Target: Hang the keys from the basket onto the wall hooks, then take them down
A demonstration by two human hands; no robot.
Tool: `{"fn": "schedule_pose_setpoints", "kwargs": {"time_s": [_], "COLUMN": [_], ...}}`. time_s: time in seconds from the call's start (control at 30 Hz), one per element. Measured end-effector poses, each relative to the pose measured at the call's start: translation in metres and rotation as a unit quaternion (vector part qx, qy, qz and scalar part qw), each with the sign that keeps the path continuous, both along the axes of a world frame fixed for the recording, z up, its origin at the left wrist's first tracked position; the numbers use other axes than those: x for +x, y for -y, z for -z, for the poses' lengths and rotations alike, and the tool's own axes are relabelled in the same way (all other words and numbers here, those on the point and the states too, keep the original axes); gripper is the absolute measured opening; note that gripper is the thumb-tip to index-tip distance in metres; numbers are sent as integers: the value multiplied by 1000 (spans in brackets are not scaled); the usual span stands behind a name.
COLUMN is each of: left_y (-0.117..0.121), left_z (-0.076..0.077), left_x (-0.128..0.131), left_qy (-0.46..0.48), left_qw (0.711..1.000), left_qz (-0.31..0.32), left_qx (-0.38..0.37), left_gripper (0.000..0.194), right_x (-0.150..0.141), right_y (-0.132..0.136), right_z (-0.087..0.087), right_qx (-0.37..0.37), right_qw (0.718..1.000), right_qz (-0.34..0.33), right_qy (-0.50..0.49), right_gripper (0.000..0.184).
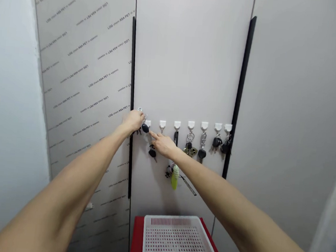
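Note:
My left hand (pixel 134 120) is closed around a bunch of keys at the left end of a row of white hooks. A metal ring shows above its fingers, and key blades (pixel 139 131) poke out beneath. Just right of it hangs a black-headed key (pixel 145 128), below the leftmost visible hook (pixel 148 123). My right hand (pixel 164 144) reaches in from the right with its fingers stretched toward that key; whether they touch it is unclear. Another black-headed key (pixel 152 153) dangles under the right fingertips.
More key bunches hang rightward, including a black key (pixel 202 154) and brass-coloured keys (pixel 190 149). A green key charm (pixel 175 177) hangs lower, beside a dark strap (pixel 189 186). Below stands a white perforated basket (pixel 174 222) on a red surface (pixel 137 237). Black handles (pixel 242 85) flank the panel.

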State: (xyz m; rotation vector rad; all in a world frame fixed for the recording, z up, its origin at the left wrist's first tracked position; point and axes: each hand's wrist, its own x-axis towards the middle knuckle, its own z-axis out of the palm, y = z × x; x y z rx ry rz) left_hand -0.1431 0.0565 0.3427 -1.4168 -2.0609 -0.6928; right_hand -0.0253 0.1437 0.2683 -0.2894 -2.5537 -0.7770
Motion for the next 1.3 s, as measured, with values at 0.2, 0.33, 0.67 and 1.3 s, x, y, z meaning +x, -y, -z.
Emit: {"fn": "schedule_pose_setpoints", "kwargs": {"time_s": [0.2,0.33,0.67,1.3], "left_y": [29,37,24,-79], "left_z": [17,99,284,100], "left_x": [18,43,112,111], "left_qy": [117,229,356,366], "left_qw": [987,946,874,914], "left_qz": [111,217,236,166], "left_qx": [21,-70,-230,64], "left_gripper": [30,25,20,25], "right_x": [29,71,130,103], "right_y": [13,20,28,-32], "right_z": [26,80,192,-2], "right_qx": [-131,-289,-475,-318], "right_qw": [990,957,877,833], "right_qz": [-38,-19,43,202], "right_qy": [-43,26,60,-405], "right_gripper": [21,18,18,30]}}
